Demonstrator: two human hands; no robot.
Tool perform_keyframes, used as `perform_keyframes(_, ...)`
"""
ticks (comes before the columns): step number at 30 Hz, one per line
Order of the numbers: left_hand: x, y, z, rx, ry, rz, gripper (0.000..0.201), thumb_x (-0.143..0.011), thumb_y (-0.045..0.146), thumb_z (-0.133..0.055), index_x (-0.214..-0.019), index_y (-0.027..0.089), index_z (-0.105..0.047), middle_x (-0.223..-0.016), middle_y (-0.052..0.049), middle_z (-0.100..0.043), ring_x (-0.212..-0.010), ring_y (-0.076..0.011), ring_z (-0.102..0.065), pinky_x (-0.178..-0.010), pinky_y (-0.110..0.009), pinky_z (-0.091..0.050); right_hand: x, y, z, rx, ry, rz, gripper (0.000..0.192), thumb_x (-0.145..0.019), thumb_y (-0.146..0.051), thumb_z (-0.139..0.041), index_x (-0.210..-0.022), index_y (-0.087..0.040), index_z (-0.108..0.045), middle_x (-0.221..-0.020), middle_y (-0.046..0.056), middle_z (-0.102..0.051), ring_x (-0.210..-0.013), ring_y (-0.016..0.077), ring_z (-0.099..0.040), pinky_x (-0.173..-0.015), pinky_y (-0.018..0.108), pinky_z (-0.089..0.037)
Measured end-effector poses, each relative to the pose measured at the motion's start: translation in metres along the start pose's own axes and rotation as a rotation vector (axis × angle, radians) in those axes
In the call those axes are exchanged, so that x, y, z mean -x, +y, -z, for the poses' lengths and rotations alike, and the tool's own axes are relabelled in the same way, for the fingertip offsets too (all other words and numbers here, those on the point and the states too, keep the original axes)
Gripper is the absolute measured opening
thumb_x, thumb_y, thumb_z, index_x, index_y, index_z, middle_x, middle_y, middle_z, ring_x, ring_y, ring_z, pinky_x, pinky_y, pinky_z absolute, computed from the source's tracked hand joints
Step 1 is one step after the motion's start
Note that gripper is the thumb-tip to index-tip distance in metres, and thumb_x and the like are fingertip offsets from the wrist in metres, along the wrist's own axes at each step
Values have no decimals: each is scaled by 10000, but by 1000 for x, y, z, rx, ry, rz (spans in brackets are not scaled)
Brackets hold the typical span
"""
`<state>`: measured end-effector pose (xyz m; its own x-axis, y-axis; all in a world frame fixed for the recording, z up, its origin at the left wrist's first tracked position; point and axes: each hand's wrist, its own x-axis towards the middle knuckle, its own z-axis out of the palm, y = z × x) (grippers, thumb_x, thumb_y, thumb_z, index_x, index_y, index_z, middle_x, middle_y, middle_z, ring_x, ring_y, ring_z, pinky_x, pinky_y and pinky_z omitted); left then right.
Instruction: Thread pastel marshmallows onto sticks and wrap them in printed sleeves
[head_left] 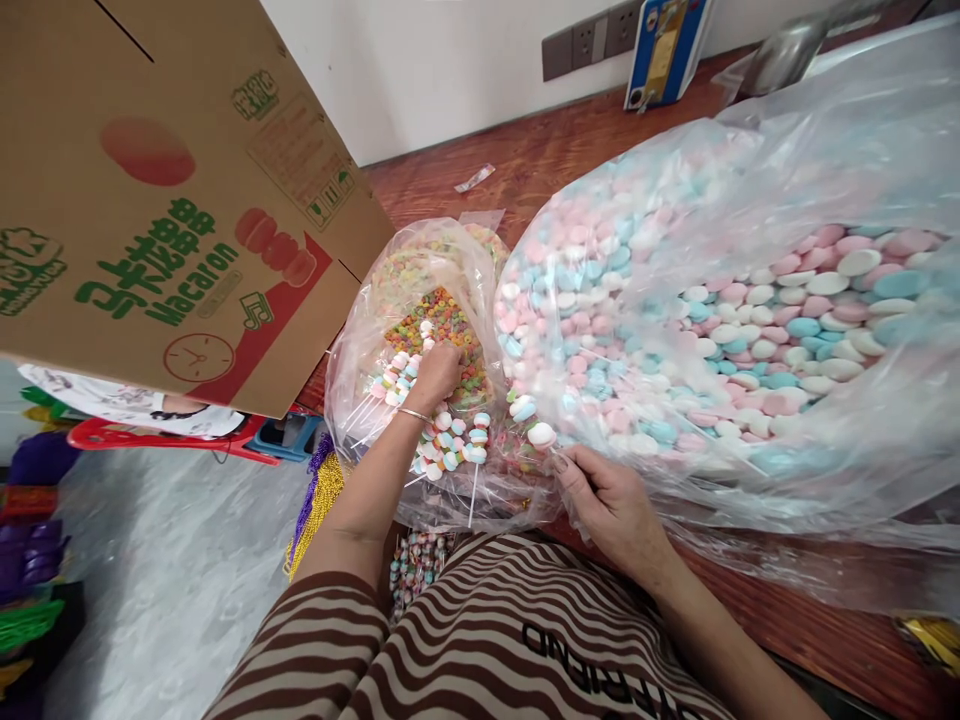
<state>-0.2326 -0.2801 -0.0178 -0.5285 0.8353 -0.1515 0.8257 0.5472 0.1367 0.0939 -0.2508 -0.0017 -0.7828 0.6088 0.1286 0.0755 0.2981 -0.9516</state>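
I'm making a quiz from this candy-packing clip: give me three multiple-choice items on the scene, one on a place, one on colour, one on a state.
1. Where is the left hand?
A. Inside the small clear plastic bag of multicoloured ring candies
B. On the brown cardboard box
C. On the wall socket

2. What colours are the round candies in the large clear plastic bag?
A. Red and black
B. Pink, blue and white
C. All green

3. What state is the right hand in?
A. Flat and open on the table
B. Pinched on a thin white stick with pastel candies threaded on it
C. Out of view

Answers: 1 A, the left hand reaches into the small bag's open mouth. 2 B, pastel pink, blue and white discs show through the plastic. 3 B, its fingers close on the stick's lower end by the large bag's edge.
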Motion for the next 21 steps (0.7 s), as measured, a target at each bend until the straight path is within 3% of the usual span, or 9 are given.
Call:
perform_keyframes(8,12,8,6,127,69,14,176,-749,42,-590,-768,175,-703,-886,-128,-733,-968,-290,-648,-911,-396,-465,2,-1,-1,-15,-1,0,338,-1005,-350,-448,-696,-216,-484,-609,-48,-451,-564,117,-433,-548,247,-341)
perform_keyframes(12,29,23,22,287,159,37,111,-845,184,-610,-896,164,-707,-955,-109,-743,-929,-239,-681,-858,-361,-520,4,-1,2,-6,5,-10,338,-1006,-371,-444,-719,-211,-523,-613,-47,-454,-571,120,-443,-554,247,-351)
perform_keyframes(14,45,35,29,526,158,20,198,-887,317,-615,-988,168,-697,-951,-79,-749,-850,-196,-698,-781,-325,-551,4,-2,3,-2,6,-13,333,-1008,-377,-440,-743,-207,-548,-618,-44,-461,-577,123,-445,-557,249,-352)
perform_keyframes(15,53,42,31,746,132,5,243,-868,373,-652,-990,169,-698,-919,-65,-750,-806,-182,-701,-743,-311,-558,4,-3,4,-2,6,-15,332,-1009,-376,-437,-751,-205,-556,-619,-43,-460,-577,124,-442,-558,250,-351)
perform_keyframes(18,73,62,35,1316,16,-44,360,-683,443,-843,-885,169,-727,-771,-26,-731,-669,-149,-677,-642,-274,-551,4,-4,7,1,10,-18,336,-1009,-371,-432,-752,-200,-566,-619,-43,-454,-576,123,-432,-557,253,-344)
perform_keyframes(21,83,76,36,1488,-55,-62,403,-552,431,-934,-800,168,-754,-691,-10,-714,-576,-119,-635,-572,-245,-524,6,-6,9,-4,6,-14,330,-1004,-366,-437,-754,-195,-568,-622,-43,-450,-580,122,-430,-556,253,-341)
